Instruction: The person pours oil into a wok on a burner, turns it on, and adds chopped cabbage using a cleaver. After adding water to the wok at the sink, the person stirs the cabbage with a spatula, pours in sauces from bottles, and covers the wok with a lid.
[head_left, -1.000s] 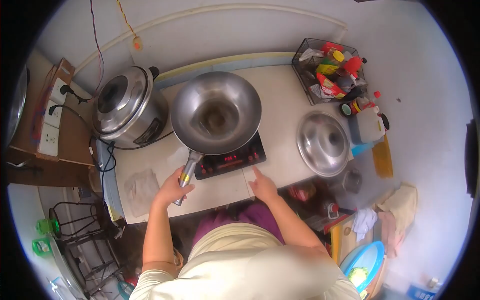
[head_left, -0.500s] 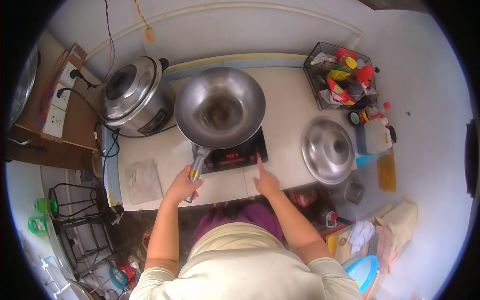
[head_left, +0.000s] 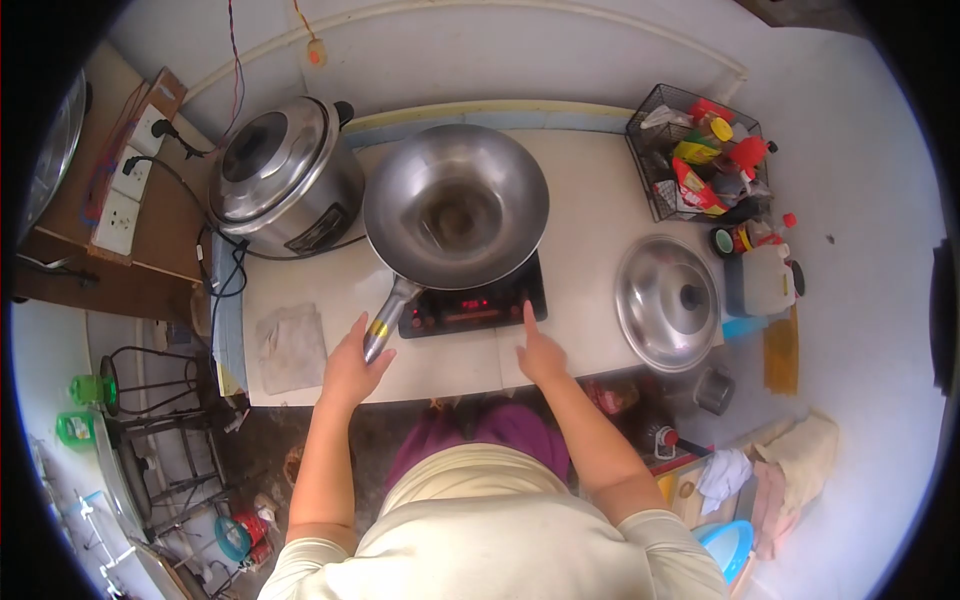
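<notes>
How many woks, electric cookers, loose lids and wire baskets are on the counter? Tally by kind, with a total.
Wok: 1
Electric cookers (induction cooker, rice cooker): 2
Loose lid: 1
Wire basket: 1
Total: 5

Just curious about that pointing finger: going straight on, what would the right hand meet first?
The right hand would likely meet the flat, glossy black cooktop first; its index fingertip overlaps it in view, though contact is unclear.

Wok [head_left: 457, 215] on a black cooktop [head_left: 492, 317] (red digits [head_left: 472, 304] aglow), hands [head_left: 349, 374] close by.
</notes>
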